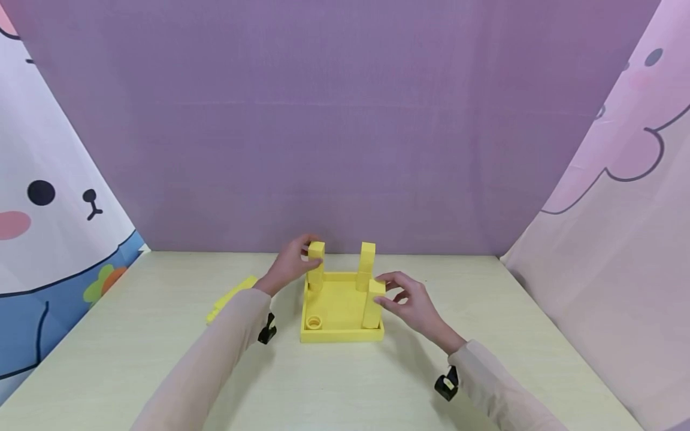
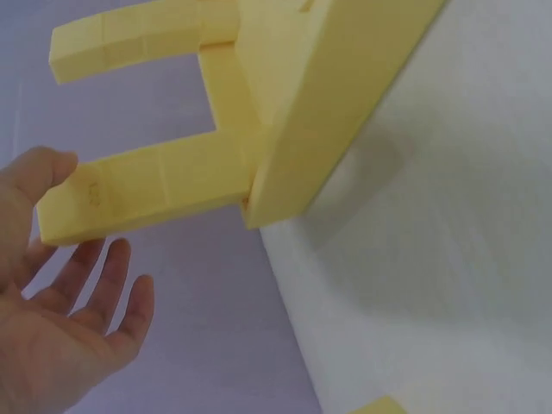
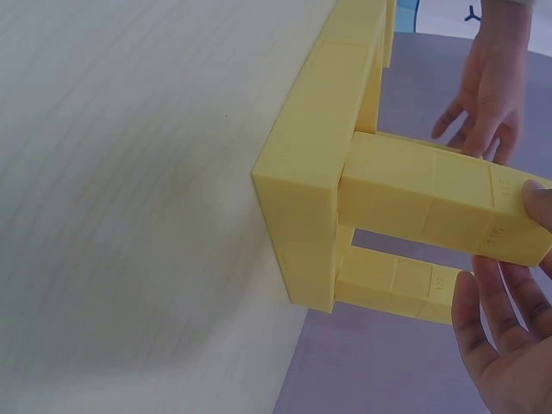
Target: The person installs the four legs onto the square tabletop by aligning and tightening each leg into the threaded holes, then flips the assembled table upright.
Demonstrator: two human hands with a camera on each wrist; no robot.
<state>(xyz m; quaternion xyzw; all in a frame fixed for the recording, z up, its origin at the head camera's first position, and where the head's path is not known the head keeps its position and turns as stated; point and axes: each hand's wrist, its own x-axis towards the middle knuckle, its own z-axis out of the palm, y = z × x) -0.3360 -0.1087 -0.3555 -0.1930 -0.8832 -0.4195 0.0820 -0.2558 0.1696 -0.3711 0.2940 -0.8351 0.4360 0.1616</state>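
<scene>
A square yellow panel with a raised rim (image 1: pixel 342 336) lies on the table, with block-shaped legs standing at three corners. My left hand (image 1: pixel 291 261) pinches the back-left leg (image 1: pixel 315 263) near its top between thumb and fingers. At the front-right corner, my right hand (image 1: pixel 412 302) grips the upper end of another leg (image 1: pixel 373 308). Between the hands, the back-right leg (image 1: pixel 366 262) stands untouched, leaning slightly. A round socket (image 1: pixel 314 323) shows at the front-left corner. In the right wrist view, small raised marks show on the gripped leg (image 3: pixel 423 194).
Another long yellow piece (image 1: pixel 230 299) lies on the pale tabletop (image 1: pixel 345 389), left of the panel and partly behind my left forearm. A purple backdrop (image 1: pixel 323 131) rises behind the table. Printed cloths hang at both sides.
</scene>
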